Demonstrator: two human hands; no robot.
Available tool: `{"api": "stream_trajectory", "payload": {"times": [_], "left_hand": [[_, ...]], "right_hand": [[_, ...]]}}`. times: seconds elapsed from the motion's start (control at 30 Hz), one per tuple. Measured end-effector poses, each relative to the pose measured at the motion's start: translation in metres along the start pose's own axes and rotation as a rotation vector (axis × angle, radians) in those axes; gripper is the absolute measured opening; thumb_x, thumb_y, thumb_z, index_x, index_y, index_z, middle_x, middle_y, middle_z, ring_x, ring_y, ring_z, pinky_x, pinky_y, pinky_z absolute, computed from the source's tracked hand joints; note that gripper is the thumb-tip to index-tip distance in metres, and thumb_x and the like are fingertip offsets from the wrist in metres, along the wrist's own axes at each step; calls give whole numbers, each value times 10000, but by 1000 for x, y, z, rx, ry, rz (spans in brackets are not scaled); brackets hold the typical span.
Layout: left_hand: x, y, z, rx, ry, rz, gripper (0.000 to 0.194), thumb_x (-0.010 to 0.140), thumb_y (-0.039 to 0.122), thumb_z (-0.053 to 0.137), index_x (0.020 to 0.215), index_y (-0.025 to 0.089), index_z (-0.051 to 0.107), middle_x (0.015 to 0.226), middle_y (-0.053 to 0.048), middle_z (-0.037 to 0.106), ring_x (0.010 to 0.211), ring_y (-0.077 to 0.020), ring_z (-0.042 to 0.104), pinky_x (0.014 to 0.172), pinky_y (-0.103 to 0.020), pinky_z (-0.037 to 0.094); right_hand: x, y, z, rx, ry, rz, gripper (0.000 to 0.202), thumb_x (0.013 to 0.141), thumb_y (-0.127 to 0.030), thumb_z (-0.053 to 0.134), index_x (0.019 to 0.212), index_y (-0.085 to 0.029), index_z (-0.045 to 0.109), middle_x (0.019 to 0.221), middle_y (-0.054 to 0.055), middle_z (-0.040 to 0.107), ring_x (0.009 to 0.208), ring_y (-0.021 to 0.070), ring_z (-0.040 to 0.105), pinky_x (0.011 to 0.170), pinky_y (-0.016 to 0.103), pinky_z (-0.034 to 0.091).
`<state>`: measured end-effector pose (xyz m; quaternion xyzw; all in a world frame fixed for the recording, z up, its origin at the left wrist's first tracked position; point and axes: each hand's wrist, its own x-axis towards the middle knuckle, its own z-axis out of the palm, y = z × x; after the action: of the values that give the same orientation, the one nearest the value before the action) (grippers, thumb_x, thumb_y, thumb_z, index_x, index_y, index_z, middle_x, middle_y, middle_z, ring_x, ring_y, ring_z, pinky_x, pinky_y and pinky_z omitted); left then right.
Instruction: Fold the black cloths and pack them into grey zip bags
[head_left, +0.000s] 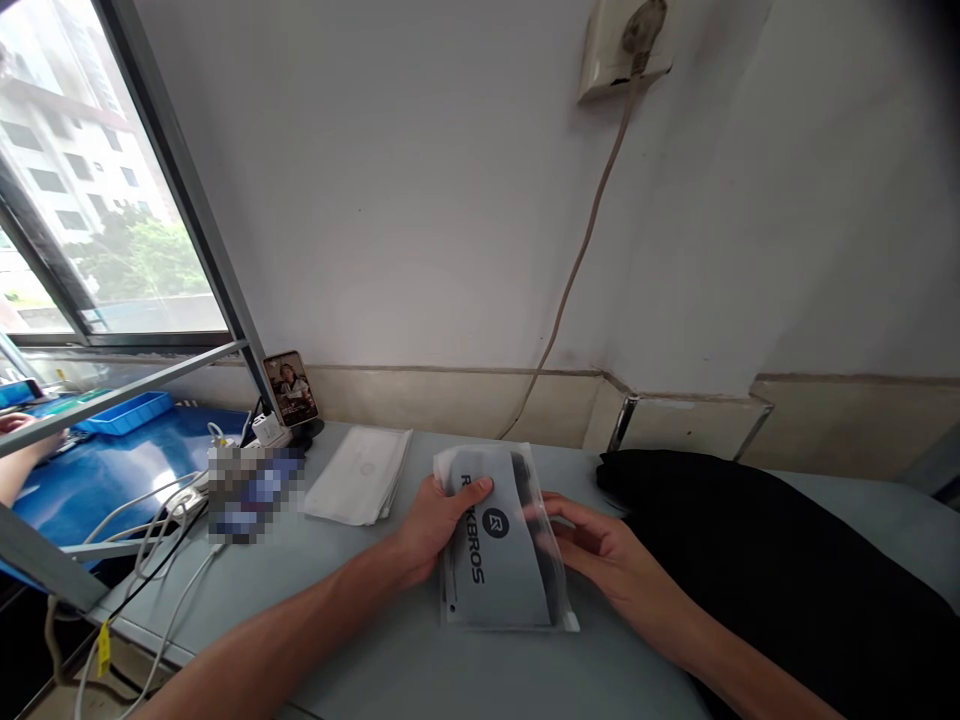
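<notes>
A frosted plastic zip bag (514,580) with a dark round logo and black "ROCKBROS" lettering is held just above the grey table, its zip edge and white slider to the right. Something dark shows through the clear strip by the zip. My left hand (431,525) grips the bag's left side, thumb flat on top and the other fingers hidden underneath. My right hand (600,550) is closed at the zip edge, its fingertips faintly seen through the film. A stack of white frosted bags (358,475) lies to the left.
Black fabric (750,560) covers the table's right side. Left are a propped phone (291,388), a power strip (187,500), a blurred-out object (255,490) and loose cables. Beyond the metal frame, another person's arm (26,460) is near a blue tray (127,412). A cord (577,260) hangs from the wall socket.
</notes>
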<state>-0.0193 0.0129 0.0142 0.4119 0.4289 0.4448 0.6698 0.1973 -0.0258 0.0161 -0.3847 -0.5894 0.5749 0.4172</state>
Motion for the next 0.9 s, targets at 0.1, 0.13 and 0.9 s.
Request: {"api": "stream_trajectory", "payload": {"times": [0.1,0.13,0.9], "left_hand": [[0,0,-2,6,-58,-6,500,743,516,897,1020,131,737,877,-107,778,738,-215,734,693,-329,607],[-1,0,-3,15,-104,-16,509,749,524,891,1031,130,736,898,-111,778,748,-213,734,698,-327,604],[-1,12,2,-207,101,9,397,818,475,841,1035,185,679,980,-96,779,905,-253,738,786,-341,591]], "right_hand": [[0,1,-1,26,18,-9,492,869,-557,777,1292,-308,739,1479,54,645,1216,337,682,1092,477,523],[-1,2,-1,41,22,-15,539,867,-549,783,1347,-318,703,1491,56,637,1249,342,665,1102,483,518],[4,15,-3,-256,109,-44,549,859,-567,767,1305,-276,635,1332,85,687,1209,336,631,1061,471,513]]}}
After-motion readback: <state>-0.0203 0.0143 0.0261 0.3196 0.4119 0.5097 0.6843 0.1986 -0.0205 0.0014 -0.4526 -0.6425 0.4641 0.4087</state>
